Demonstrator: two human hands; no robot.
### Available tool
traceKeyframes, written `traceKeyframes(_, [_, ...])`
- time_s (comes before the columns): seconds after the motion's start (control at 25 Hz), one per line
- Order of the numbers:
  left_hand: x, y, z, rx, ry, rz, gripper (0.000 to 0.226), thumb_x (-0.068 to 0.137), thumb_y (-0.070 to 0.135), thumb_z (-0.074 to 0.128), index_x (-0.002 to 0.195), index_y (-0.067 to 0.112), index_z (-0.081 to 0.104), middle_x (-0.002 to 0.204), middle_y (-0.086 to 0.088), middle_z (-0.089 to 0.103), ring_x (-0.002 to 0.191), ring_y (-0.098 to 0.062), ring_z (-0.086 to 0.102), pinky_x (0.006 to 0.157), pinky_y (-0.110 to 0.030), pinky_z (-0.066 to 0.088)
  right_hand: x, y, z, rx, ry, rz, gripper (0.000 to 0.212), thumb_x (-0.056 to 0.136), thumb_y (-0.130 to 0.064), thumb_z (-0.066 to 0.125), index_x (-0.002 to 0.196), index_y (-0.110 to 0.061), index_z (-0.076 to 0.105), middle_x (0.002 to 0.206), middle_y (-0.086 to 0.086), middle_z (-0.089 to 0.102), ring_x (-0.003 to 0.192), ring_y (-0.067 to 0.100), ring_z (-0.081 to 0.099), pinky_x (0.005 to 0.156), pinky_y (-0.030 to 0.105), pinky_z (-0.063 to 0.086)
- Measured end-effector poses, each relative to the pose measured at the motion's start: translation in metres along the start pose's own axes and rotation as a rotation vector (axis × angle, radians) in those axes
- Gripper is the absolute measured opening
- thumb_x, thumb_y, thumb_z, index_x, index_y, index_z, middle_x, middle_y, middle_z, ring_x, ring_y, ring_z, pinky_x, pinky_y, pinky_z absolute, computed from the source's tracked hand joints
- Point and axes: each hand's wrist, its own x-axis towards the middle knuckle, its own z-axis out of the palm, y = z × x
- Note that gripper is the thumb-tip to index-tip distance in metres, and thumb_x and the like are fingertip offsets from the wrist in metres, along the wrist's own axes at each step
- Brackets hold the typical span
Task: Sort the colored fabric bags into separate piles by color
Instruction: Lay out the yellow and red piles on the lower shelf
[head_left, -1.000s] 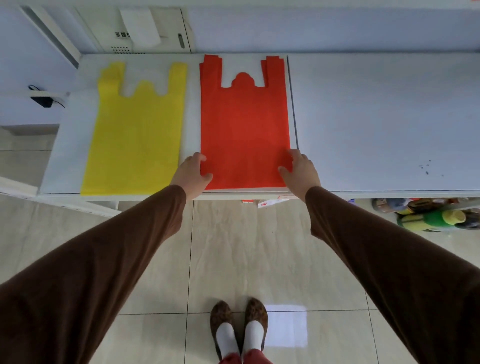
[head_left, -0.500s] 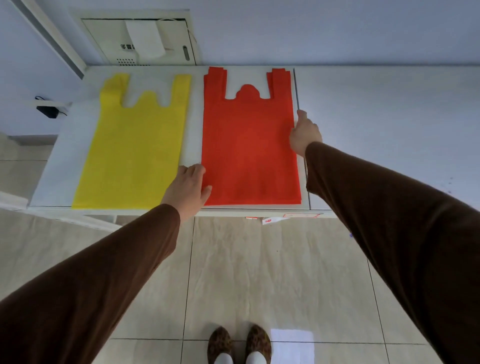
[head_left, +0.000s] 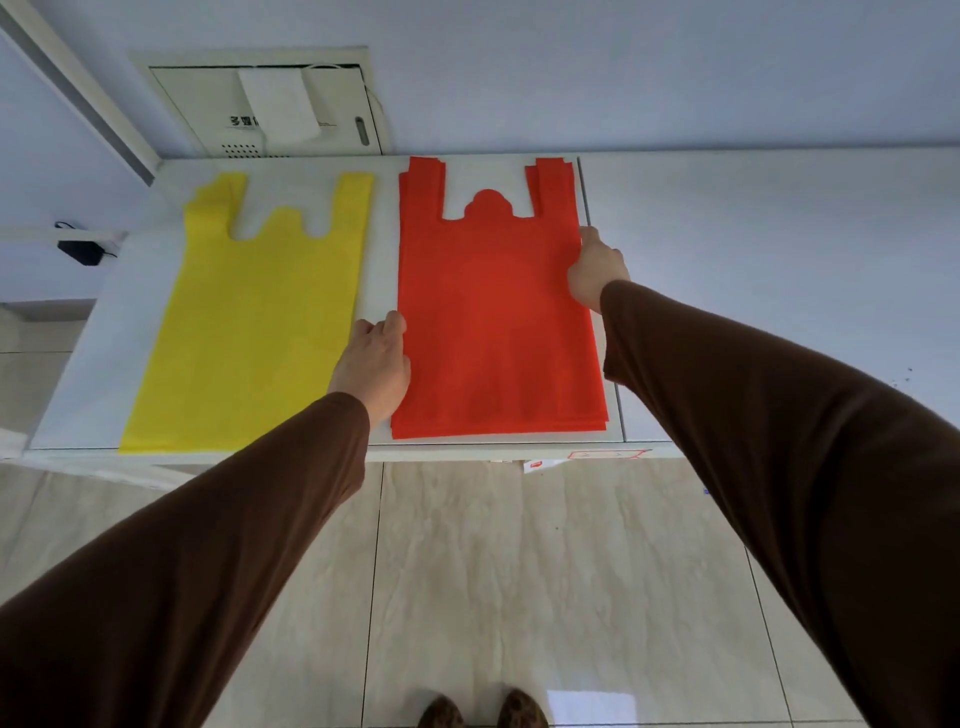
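Both hands, left hand (head_left: 375, 364) and right hand (head_left: 595, 267), press loosely spread fingers against the red bag stack's (head_left: 493, 322) side edges; light, limp fabric, best squared there.

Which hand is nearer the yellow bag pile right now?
Left. The left hand sits between the yellow bag pile and red pile; the right hand is at the red pile's far edge.

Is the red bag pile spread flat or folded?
Spread flat: the red bag pile lies full length on the table, both handles showing, slightly offset edges along the bottom.
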Motion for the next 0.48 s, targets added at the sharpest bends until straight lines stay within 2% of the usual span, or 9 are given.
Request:
traceKeyframes(0.08, [-0.006,0.001,-0.002,-0.021,-0.025,-0.018,0.031,0.092,0.005,0.041,0.123,0.002,0.041,0.108,-0.018,0.059,0.109,-0.032,0.044,0.086,-0.041,0.043,-0.015,0.004,-0.006,0.019,-0.046,-0.007,0.063,0.092,-0.007,0.035,0.151,-0.021,0.020,0.129,0.022,0.053,0.113,0.037,0.055,0.096,0.046,0.049])
traceKeyframes(0.16, [-0.018,0.002,-0.006,-0.045,-0.042,-0.042,0.034,0.093,0.009,0.042,0.127,0.003,0.040,0.111,-0.018,0.057,0.107,-0.032,0.045,0.085,-0.040,0.041,-0.041,0.015,-0.010,-0.013,-0.060,-0.052,0.060,0.095,-0.009,0.036,0.151,-0.019,0.021,0.132,0.020,0.054,0.118,0.036,0.053,0.098,0.046,0.048])
traceKeyframes(0.24, [-0.038,0.002,-0.008,-0.053,-0.053,-0.019,0.038,0.095,0.021,0.046,0.129,0.006,0.040,0.120,-0.017,0.054,0.110,-0.032,0.047,0.090,-0.041,0.043,-0.076,0.034,-0.009,-0.040,-0.084,-0.143,0.057,0.098,-0.023,0.043,0.151,-0.020,0.022,0.140,0.016,0.051,0.122,0.034,0.053,0.103,0.045,0.045])
traceKeyframes(0.36, [-0.063,0.003,-0.010,-0.008,-0.153,0.062,0.059,0.090,0.043,0.059,0.136,0.012,0.039,0.142,-0.010,0.040,0.124,-0.030,0.044,0.103,-0.042,0.043,-0.132,0.061,-0.007,-0.156,-0.188,-0.273,0.078,0.090,-0.050,0.058,0.152,-0.023,0.020,0.151,0.011,0.039,0.129,0.033,0.044,0.107,0.046,0.041])
traceKeyframes(0.44, [-0.067,0.005,-0.011,0.036,-0.202,0.099,0.068,0.086,0.044,0.065,0.141,0.017,0.037,0.150,-0.009,0.033,0.129,-0.031,0.041,0.107,-0.043,0.041,-0.154,0.072,-0.001,-0.267,-0.237,-0.339,0.088,0.083,-0.054,0.065,0.153,-0.025,0.020,0.158,0.009,0.027,0.134,0.032,0.036,0.111,0.047,0.037])
traceKeyframes(0.48, [-0.068,0.007,-0.012,0.053,-0.215,0.114,0.067,0.087,0.041,0.065,0.144,0.019,0.037,0.153,-0.008,0.031,0.131,-0.032,0.040,0.108,-0.043,0.039,-0.161,0.074,0.002,-0.315,-0.235,-0.364,0.086,0.083,-0.051,0.066,0.153,-0.026,0.023,0.160,0.009,0.024,0.134,0.033,0.035,0.111,0.047,0.037])
